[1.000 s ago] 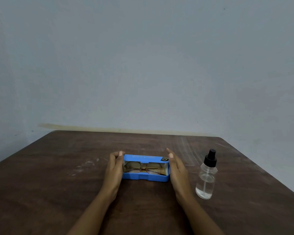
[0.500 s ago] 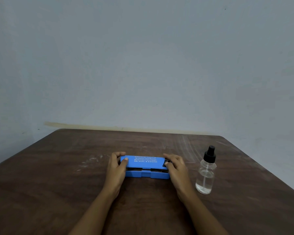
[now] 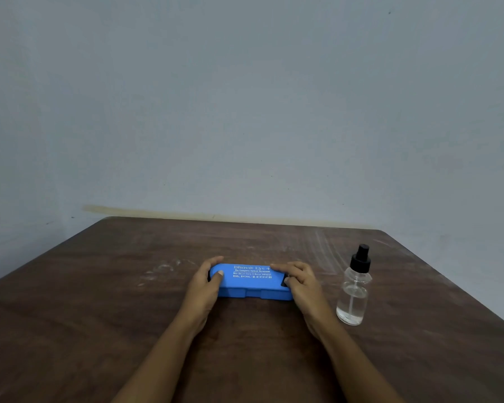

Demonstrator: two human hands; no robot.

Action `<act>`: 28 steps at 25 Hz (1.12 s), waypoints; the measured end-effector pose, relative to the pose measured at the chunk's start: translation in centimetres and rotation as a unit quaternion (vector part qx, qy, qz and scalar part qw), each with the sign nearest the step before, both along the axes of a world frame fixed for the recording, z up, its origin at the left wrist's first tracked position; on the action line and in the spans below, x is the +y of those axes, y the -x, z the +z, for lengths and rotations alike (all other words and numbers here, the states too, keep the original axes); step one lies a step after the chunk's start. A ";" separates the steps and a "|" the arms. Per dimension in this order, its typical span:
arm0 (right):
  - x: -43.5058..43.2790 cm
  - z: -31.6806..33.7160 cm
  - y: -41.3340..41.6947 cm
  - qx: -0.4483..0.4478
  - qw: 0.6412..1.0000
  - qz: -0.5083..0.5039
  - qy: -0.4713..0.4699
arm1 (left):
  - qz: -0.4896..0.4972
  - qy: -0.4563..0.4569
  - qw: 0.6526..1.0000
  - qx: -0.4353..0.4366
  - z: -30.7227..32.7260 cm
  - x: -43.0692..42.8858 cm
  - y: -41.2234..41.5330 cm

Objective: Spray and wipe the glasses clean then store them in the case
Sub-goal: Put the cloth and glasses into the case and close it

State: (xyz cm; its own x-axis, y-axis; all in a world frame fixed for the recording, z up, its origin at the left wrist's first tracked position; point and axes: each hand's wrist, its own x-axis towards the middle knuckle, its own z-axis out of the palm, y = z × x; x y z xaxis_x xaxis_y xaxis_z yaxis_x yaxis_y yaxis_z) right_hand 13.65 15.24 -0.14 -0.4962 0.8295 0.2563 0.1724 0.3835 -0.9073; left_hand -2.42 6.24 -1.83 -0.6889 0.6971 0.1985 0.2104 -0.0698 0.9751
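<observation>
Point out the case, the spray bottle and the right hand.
blue case (image 3: 250,284), head view, middle of the lid.
spray bottle (image 3: 352,301), head view, clear body.
right hand (image 3: 302,283), head view, back of the hand.

Dark wood surface, pale scuffs. Closed blue case lies flat on it, between left fingers and right fingers. Clear spray bottle stands upright, right of the right fingers, not touching.

Plain indoor room, kind unclear
Scuffed dark wooden table stands before a bare pale blue-grey wall
</observation>
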 end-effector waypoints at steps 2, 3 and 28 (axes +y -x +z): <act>-0.1 0.1 0.0 -0.004 1.000 0.004 0.003 | -0.012 0.019 1.000 0.005 -0.1 -0.1 0.3; -0.1 0.1 0.0 -0.004 1.000 0.005 0.006 | -0.020 0.025 0.999 0.003 -0.1 -0.2 0.4; -0.8 0.5 -0.4 -0.057 0.996 -0.001 -0.064 | -0.007 0.107 0.980 0.165 1.2 -1.1 -0.6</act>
